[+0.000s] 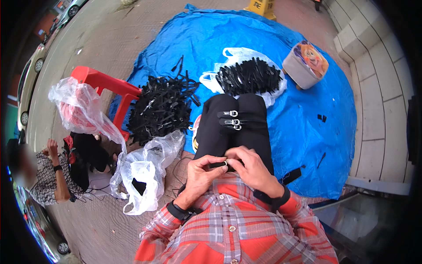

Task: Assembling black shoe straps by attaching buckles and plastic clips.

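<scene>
Above my lap, my left hand (201,176) and my right hand (254,166) meet, each closed in a pinch. Between their fingertips is a small black strap (216,165) with a pale, shiny bit at its end, mostly covered by fingers. Several short black straps with silver buckles (231,122) lie across my dark trousers, just beyond the hands. Ahead, a neat heap of black straps (248,77) rests on a white plastic bag (237,53). To the left, a larger, tangled pile of black straps (160,108) spreads over the blue tarp (303,145).
A padded stool (303,72) with a cartoon top stands far right. Left are a red plastic stool (94,79), a clear bag (77,103) with reddish contents and white plastic bags (145,174). Another person (48,176) sits beyond them. A tiled wall (373,101) bounds the right.
</scene>
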A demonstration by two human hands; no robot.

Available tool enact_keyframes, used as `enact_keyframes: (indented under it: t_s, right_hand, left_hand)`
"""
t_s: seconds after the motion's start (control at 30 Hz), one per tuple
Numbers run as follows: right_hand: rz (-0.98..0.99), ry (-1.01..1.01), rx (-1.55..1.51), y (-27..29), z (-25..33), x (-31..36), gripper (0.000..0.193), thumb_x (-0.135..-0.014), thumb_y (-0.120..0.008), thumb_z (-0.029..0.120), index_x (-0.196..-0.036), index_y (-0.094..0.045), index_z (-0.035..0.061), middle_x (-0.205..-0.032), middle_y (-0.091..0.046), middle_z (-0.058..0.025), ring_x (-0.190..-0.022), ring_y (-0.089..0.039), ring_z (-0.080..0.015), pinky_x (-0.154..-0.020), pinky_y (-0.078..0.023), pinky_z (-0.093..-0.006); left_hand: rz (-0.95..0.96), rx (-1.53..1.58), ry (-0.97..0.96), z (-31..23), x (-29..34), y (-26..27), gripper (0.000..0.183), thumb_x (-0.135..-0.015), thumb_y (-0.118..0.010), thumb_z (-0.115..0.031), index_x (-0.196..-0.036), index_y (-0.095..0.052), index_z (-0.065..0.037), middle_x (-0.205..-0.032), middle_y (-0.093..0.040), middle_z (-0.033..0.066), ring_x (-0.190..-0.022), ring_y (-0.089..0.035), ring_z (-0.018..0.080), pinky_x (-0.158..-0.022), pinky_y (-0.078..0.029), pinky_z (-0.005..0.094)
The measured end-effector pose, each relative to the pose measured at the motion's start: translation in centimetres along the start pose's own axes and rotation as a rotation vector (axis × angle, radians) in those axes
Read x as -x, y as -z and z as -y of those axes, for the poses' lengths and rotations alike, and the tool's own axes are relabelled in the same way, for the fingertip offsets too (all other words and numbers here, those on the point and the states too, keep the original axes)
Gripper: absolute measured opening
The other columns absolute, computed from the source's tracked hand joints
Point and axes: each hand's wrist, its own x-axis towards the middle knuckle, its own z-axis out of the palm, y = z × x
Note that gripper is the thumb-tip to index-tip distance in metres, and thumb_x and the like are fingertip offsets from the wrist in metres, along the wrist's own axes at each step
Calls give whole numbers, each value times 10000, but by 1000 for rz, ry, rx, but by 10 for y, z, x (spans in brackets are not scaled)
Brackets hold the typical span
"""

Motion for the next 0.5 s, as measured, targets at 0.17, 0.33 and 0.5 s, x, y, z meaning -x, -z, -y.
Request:
enact_keyframes:
  t_s: [0.17, 0.33, 0.5]
  right_hand:
    - [-31, 101, 249, -6, 22, -5, 303, -737, -683, 215, -886, -517, 9, -819, -521, -134, -728, -524, -293, -645, -408, -383]
    - [-143, 241, 415, -18, 11, -4, 124, -811, -568, 104, -771, -511, 2, -679, -502, -122, -580, -520, -292, -527, -418, -366]
    - [-253, -51, -22, -18, 9, -3, 127, -875, -488, 91, -823, -501, -24, -695, -519, -179, -565, -535, -357, -486, -425, -407]
  left_hand:
    - [-74, -388, -240, 5, -13, -1, 247, -726, -709, -52, -963, -644, -28, -625, -568, -14, -569, -488, 23, -487, -379, 183]
    - [-40, -489, -368, 12, -9, 3, 213, -752, -692, -68, -948, -630, -11, -713, -559, -4, -600, -516, 36, -536, -440, 213]
    - [-3, -11, -90, -1, -10, -8, 172, -799, -648, -43, -953, -605, 20, -702, -556, -30, -618, -509, 20, -535, -425, 181]
